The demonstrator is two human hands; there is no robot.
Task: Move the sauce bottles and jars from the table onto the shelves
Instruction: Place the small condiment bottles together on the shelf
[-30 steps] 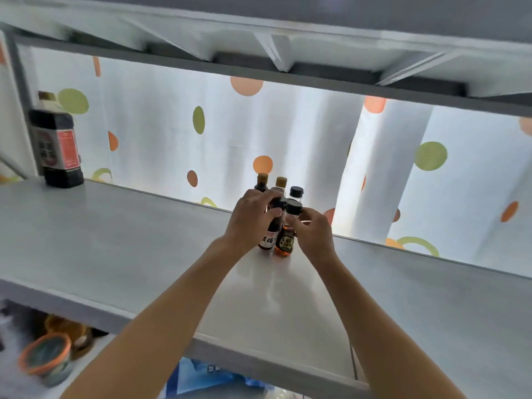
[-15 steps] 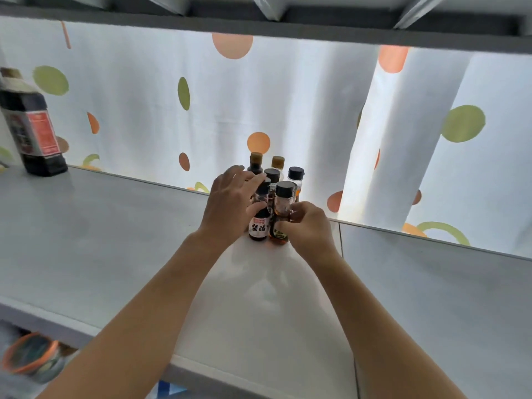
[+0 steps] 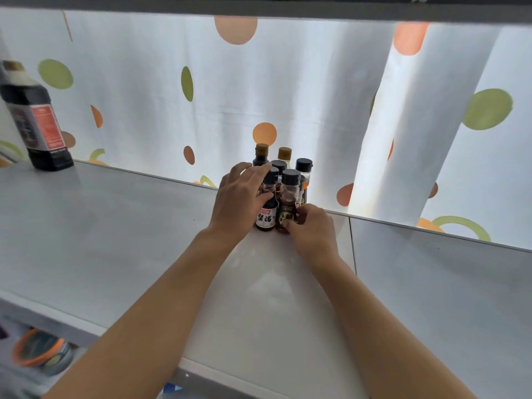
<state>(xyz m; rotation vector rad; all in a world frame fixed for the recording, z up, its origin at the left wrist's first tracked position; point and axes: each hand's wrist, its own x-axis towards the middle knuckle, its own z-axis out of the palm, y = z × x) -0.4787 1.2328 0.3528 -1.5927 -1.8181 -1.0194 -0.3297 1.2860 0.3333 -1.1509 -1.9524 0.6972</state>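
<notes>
Several small sauce bottles stand clustered at the back of the grey shelf (image 3: 115, 226), against the curtain. My left hand (image 3: 239, 203) wraps the shoulder of the front dark vinegar bottle (image 3: 265, 218), which has a white label. My right hand (image 3: 313, 228) pinches the lower part of the amber sauce bottle (image 3: 289, 194) beside it; both stand upright on the shelf. Behind them are two brown-capped bottles (image 3: 261, 155) (image 3: 284, 154) and a black-capped one (image 3: 304, 168). A large dark soy sauce bottle (image 3: 37, 119) stands at the far left.
The underside of the upper shelf (image 3: 259, 10) runs close overhead. A white curtain with orange and green dots (image 3: 288, 82) hangs behind the shelf. A seam (image 3: 352, 246) splits the shelf right of the cluster. Below left sits an orange-rimmed jar (image 3: 37, 347).
My right hand has slid down to the amber bottle's base. My left hand stays on the dark bottle, fingers looser. The view has drawn closer to the cluster.
</notes>
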